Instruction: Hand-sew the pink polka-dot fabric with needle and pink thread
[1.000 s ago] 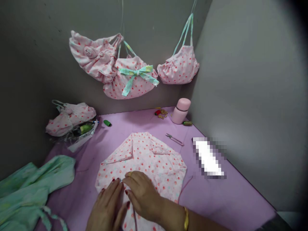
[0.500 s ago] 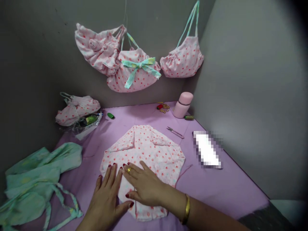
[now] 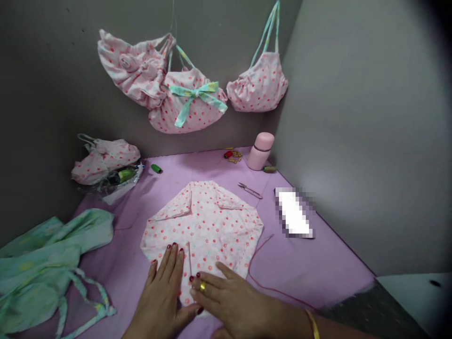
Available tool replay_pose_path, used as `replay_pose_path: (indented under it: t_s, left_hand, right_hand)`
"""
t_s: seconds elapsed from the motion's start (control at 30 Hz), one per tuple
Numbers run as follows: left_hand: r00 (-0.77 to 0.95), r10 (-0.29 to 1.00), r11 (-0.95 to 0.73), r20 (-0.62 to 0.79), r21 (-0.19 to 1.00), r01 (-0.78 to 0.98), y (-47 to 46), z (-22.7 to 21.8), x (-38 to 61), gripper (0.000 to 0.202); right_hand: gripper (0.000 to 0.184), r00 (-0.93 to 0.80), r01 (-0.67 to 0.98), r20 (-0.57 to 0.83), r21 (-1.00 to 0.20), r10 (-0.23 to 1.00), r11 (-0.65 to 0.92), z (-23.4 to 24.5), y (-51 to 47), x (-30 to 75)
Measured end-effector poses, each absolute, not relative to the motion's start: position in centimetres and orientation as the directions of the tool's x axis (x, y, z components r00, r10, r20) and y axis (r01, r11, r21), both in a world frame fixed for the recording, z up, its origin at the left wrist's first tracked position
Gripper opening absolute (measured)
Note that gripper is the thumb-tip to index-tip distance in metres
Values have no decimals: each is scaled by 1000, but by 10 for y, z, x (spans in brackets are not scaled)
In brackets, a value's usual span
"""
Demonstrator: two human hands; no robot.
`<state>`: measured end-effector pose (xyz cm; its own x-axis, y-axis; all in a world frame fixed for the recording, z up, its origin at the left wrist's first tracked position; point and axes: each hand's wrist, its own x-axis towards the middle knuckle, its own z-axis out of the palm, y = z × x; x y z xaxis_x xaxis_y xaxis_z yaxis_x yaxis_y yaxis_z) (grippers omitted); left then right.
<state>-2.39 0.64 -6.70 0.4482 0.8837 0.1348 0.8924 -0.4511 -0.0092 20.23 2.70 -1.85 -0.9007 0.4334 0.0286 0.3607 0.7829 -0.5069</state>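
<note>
A pink dotted cloth [image 3: 208, 221], folded into a rough octagon, lies on the purple table [image 3: 318, 263]. My left hand [image 3: 164, 294] rests flat on its near left edge, fingers stretched out. My right hand [image 3: 235, 301], with a gold ring and a bangle, lies flat on the near edge beside it, fingers spread and pointing left. Neither hand holds anything. A red thread [image 3: 263, 278] trails from the cloth's right edge toward my right arm.
Small scissors [image 3: 250, 190] lie behind the cloth, with a pink flask [image 3: 260, 150], thread spools [image 3: 156, 168] and beads near the wall. A mint green cloth [image 3: 45, 263] is heaped at the left. A pink bag [image 3: 104, 160] sits at the back left; three hang on the wall.
My right hand has slid back from the cloth's middle to its near edge. My left hand flattened out and stays beside it. The view shifted slightly.
</note>
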Motion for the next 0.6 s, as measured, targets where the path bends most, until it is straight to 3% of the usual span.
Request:
replay_pose_path:
  t_s: [0.13, 0.3, 0.47, 0.53, 0.6]
  left_hand:
    - [471, 873, -471, 129, -29, 881, 7, -64, -24, 96]
    - [517, 840, -507, 165, -102, 856, -1, -55, -16, 94]
    - [590, 761, -565, 270, -173, 807, -6, -55, -10, 72]
    - [521, 802, -520, 291, -87, 850, -4, -51, -7, 57]
    - [382, 898, -403, 217, 57, 914, -2, -43, -2, 41]
  right_hand:
    - [64, -916, 336, 2, -543, 401, 770, -23, 18, 214]
    - [72, -881, 402, -32, -580, 473, 709, -15, 29, 219]
    - [71, -892, 392, -46, -573, 450, 719, -18, 28, 220]
    - [70, -892, 393, -32, -551, 452, 736, -22, 27, 220]
    - [70, -893, 391, -13, -522, 451, 758, -26, 27, 219]
